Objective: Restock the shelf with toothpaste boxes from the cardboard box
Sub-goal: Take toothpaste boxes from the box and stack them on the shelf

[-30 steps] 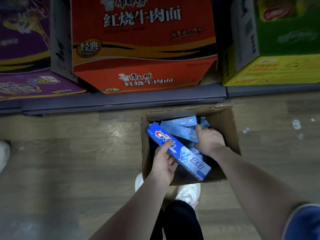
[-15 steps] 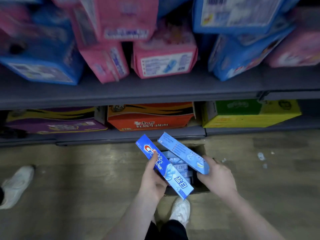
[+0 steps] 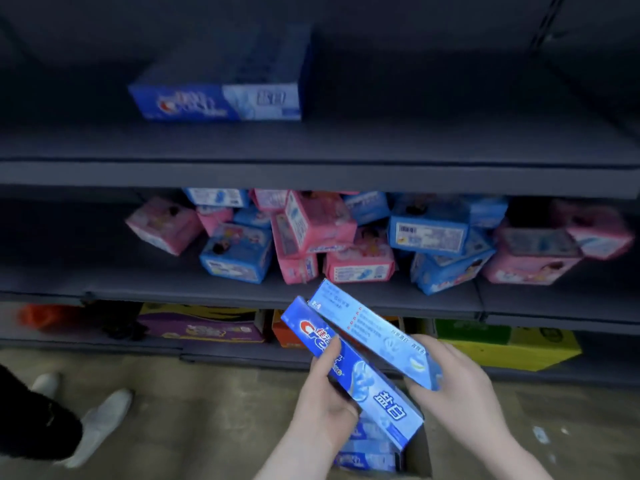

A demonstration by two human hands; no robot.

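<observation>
My left hand [image 3: 323, 407] grips a dark blue toothpaste box [image 3: 377, 389] near its middle, thumb across the logo face. My right hand [image 3: 460, 386] holds a lighter blue toothpaste box [image 3: 367, 327] by its near end, the printed back facing up. Both boxes slant up and left, side by side, in front of the middle shelf edge. Below my hands the cardboard box [image 3: 420, 452] shows one wall, with more toothpaste boxes [image 3: 367, 452] inside. On the dark upper shelf [image 3: 450, 174] stands a stack of toothpaste boxes [image 3: 221, 98].
Pink and blue soft packs [image 3: 311, 237] are heaped on the middle shelf. Purple [image 3: 201, 325], orange and yellow-green cartons [image 3: 505, 344] fill the bottom shelf. Another person's white shoes [image 3: 100, 424] and dark trouser leg stand on the floor at the left.
Both hands lifted a toothpaste box each out of the cardboard box and rose. My view tilted up from the floor to the upper shelf.
</observation>
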